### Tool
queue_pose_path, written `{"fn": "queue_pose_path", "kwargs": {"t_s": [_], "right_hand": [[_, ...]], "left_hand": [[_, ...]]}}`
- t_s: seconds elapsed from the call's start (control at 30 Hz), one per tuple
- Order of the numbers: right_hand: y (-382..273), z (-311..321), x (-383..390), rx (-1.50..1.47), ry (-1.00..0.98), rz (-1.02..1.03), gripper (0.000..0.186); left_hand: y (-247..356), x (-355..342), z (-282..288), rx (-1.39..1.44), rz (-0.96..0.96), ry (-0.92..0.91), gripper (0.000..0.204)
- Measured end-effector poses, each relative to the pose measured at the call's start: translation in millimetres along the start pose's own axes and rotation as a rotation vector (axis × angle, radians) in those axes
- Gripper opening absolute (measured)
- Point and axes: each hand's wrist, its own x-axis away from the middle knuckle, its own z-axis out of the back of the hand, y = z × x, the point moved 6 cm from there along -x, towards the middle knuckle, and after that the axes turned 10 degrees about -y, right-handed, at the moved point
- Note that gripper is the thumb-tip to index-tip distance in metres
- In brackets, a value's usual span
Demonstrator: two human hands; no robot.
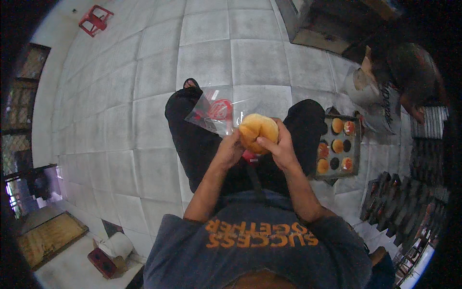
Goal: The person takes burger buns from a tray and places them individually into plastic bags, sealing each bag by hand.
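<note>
A round golden bun (266,126) is between my two hands above my lap, with a crease or split down its near side. My left hand (229,150) closes on its left edge. On the right, my right hand (283,145) grips it, thumb pressed onto the near face. A clear plastic bag (211,115) with a red print spreads out beyond my left fingers, over my left leg. Its lower end meets those fingers, but whether they pinch it I cannot tell. Something small and pink-red (250,156) shows just below the bun.
A metal tray (357,161) with several buns, some in printed wrap, lies right of my knee. Beyond it are a white sack (361,89) and another person (416,72). Stacked dark trays (399,202) stand at right. A red stool (96,20) is far left on the tiled floor.
</note>
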Motion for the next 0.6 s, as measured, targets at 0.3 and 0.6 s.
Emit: {"fn": "queue_pose_path", "kwargs": {"t_s": [0.3,0.6], "right_hand": [[-4,4,11,-0.401,0.117,-0.002,0.04],[-18,-18,13,0.552,0.142,0.151,0.048]], "left_hand": [[17,18,2,0.038,-0.012,-0.074,0.073],[13,40,28,-0.569,-0.329,0.713,0.064]]}}
